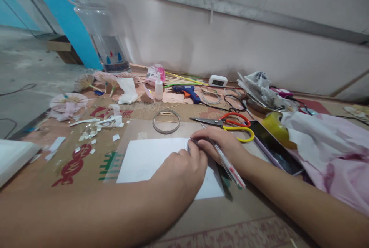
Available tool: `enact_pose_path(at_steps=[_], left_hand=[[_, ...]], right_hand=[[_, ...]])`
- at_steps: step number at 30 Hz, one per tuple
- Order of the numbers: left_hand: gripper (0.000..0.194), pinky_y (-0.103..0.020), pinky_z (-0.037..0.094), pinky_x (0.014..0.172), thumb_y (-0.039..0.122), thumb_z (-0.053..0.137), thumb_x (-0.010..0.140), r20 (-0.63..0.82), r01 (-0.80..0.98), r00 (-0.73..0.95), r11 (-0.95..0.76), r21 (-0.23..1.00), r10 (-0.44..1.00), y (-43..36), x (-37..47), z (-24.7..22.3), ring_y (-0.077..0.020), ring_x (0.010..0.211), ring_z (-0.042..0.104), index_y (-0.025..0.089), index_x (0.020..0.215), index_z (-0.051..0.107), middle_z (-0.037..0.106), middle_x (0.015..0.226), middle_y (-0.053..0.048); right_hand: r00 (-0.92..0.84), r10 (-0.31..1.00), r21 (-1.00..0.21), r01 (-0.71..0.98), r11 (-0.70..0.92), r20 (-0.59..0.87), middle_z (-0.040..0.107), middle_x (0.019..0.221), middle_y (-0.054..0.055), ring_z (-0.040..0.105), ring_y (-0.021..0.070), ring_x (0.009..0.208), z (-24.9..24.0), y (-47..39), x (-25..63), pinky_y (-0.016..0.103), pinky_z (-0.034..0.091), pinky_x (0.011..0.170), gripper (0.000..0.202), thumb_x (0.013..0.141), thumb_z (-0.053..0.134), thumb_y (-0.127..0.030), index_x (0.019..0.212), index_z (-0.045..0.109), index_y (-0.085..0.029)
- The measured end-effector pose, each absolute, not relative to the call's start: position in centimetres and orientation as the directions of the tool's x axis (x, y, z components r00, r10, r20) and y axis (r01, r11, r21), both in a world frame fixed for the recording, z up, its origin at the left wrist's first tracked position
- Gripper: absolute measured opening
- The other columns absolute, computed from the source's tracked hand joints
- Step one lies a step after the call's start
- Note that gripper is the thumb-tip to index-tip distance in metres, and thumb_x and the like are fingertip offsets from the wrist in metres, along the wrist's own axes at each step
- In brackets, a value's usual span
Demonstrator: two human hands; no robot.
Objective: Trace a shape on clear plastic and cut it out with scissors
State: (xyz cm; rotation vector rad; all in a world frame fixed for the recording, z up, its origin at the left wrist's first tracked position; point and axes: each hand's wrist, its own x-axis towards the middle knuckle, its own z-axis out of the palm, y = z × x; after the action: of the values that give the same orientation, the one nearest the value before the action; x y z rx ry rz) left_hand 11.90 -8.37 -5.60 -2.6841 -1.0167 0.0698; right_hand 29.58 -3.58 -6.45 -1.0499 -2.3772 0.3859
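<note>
A sheet of white paper (141, 159) lies on a clear plastic sheet over printed cardboard. My right hand (223, 146) is closed around a clear-barrelled pen (232, 169) with red inside, its rear end slanting toward me. My left hand (183, 169) rests on the paper with its fingers curled, right against the right hand's fingertips. Whatever the left fingers pinch is hidden. Just beyond the hands lie scissors (227, 121) with one red and one yellow handle. A thin round ring (166, 121) sits at the paper's far edge.
Farther back are a blue glue gun (187, 93), a small white bottle (158, 88) and a large water jug (108, 44). On the right lie a phone (275, 146) and pink-white cloth (323, 152). Paper scraps (111, 121) and small round fans (69, 104) occupy the left.
</note>
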Motion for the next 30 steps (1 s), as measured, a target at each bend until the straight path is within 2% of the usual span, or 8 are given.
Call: enact_pose_path(at_steps=[9,15,20,25,30], left_hand=[[0.041,-0.025,0.051,0.045,0.010,0.044,0.090,0.037,0.644,0.749,-0.714,-0.274,0.662,-8.38,11.85,-5.56,-0.0199,0.064,0.069,0.003,0.128,0.058,0.067,0.114,-0.027],[0.036,-0.025,0.052,0.049,0.013,0.044,0.092,-0.014,0.643,0.745,-0.724,-0.248,0.667,-8.31,11.85,-5.23,-0.0205,0.068,0.070,0.006,0.124,0.061,0.066,0.114,-0.026],[0.037,-0.027,0.053,0.049,0.016,0.042,0.094,-0.032,0.661,0.726,-0.711,-0.241,0.687,-8.28,11.81,-5.12,-0.0218,0.067,0.070,0.008,0.127,0.057,0.061,0.124,-0.030],[0.038,-0.028,0.053,0.047,0.015,0.041,0.094,-0.033,0.693,0.693,-0.678,-0.244,0.720,-8.31,12.00,-5.34,-0.0216,0.062,0.069,0.012,0.129,0.056,0.060,0.127,-0.031],[0.037,-0.028,0.053,0.048,0.013,0.042,0.093,-0.035,0.690,0.696,-0.681,-0.244,0.717,-8.28,12.04,-5.24,-0.0217,0.063,0.069,0.010,0.128,0.056,0.059,0.127,-0.033]], right_hand=[[-0.574,0.736,-0.439,0.593,0.675,0.359,0.075,0.096,0.006,0.068,0.0178,0.087,-6.53,-3.60,29.54,0.030,0.053,0.080,0.019,0.097,0.051,-0.025,0.101,0.068,-0.020],[-0.574,0.738,-0.442,0.592,0.673,0.355,0.075,0.097,0.005,0.068,0.0177,0.088,-6.56,-3.58,29.66,0.031,0.054,0.081,0.019,0.096,0.051,-0.025,0.103,0.069,-0.021],[-0.561,0.740,-0.463,0.579,0.671,0.370,0.075,0.097,0.005,0.069,0.0182,0.089,-6.54,-3.59,29.62,0.032,0.054,0.082,0.019,0.095,0.053,-0.023,0.104,0.069,-0.021],[-0.563,0.739,-0.463,0.577,0.673,0.371,0.075,0.098,0.005,0.069,0.0180,0.089,-6.73,-3.58,29.73,0.033,0.053,0.083,0.020,0.095,0.053,-0.023,0.106,0.070,-0.020],[-0.558,0.750,-0.452,0.599,0.661,0.355,0.075,0.097,0.005,0.068,0.0180,0.087,-6.87,-3.51,29.82,0.032,0.053,0.082,0.020,0.095,0.054,-0.026,0.106,0.070,-0.021]])
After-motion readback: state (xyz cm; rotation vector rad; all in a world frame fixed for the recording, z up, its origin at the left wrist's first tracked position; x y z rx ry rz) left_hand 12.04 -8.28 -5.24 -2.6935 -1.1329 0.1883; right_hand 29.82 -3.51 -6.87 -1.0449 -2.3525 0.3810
